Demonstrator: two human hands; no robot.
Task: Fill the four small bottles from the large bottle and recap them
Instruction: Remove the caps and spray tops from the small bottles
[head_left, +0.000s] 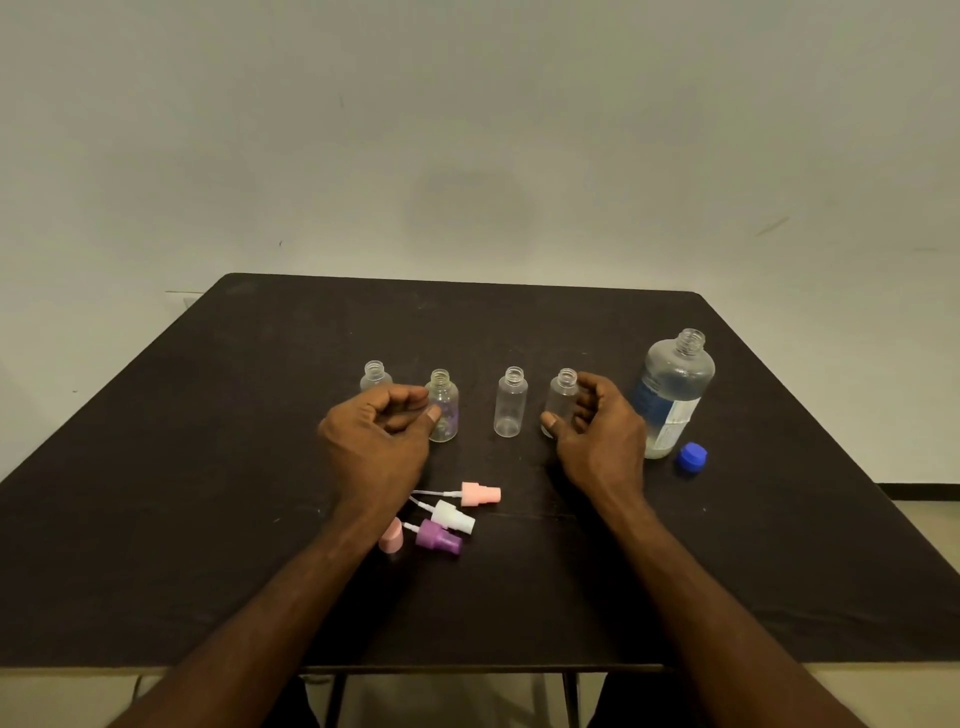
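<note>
A dark table (208, 467) stands against a plain pale wall. Four small bottles, all uncapped and apparently empty, stand upright in a row across its middle: bottle one (375, 375) at far left, partly hidden behind the left hand (376, 439), then bottle two (443, 408), bottle three (511, 402) and bottle four (562, 395). The big bottle (674, 395) stands open at the right end, partly filled with clear liquid, its blue cap (693, 457) just beside its base.

The left hand is loosely curled and holds nothing; its thumb tip sits at bottle two, though contact is hard to judge from this angle. The right hand (597, 436) is cupped, relaxed, just beside bottle four and gripping nothing, with the big bottle close on its far side.

Near the table's front edge lie four sprayer caps (448, 514) in pink, white and purple, between the forearms.

Risks: the small bottles are light and narrow-necked, so a careless reach could topple one, and pouring from the wide big bottle could easily overshoot and spill.
</note>
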